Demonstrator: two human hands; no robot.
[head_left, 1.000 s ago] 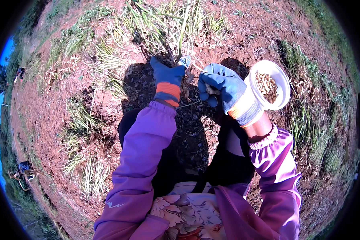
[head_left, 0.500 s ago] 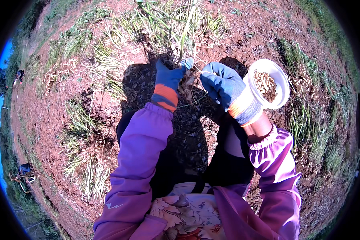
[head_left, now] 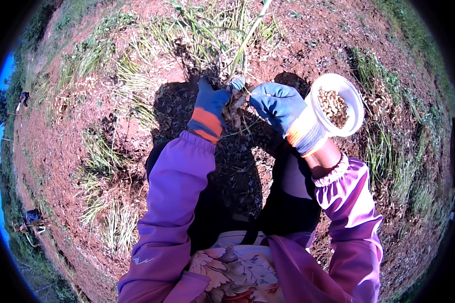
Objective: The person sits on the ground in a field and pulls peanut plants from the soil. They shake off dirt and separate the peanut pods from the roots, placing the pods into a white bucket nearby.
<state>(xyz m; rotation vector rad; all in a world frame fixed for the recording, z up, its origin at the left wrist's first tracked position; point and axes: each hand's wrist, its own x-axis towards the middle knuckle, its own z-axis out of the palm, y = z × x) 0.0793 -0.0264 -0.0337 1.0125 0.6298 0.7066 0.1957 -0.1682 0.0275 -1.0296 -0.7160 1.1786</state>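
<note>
My left hand (head_left: 211,104), in a blue and orange work glove, is closed around the base of a pulled peanut plant (head_left: 246,44). The plant's long green stalks point away from me. Below the grip dangle its roots with tan pods (head_left: 233,112). My right hand (head_left: 279,107), gloved alike, has its fingers pinched together at the right side of these roots. What lies between its fingertips is hidden. Just right of that hand stands a white bucket (head_left: 358,112), partly filled with loose peanuts (head_left: 332,108).
Cut stalks (head_left: 131,83) lie in bunches on the reddish soil to the left and ahead. A strip of grass (head_left: 381,146) runs along the right. Two people (head_left: 33,217) are far off at the left edge. My dark-clad knees flank the shaded ground before me.
My right hand has shifted slightly left, closer to the roots. The plant's stalks lean further right. My left hand keeps its grip and has barely moved.
</note>
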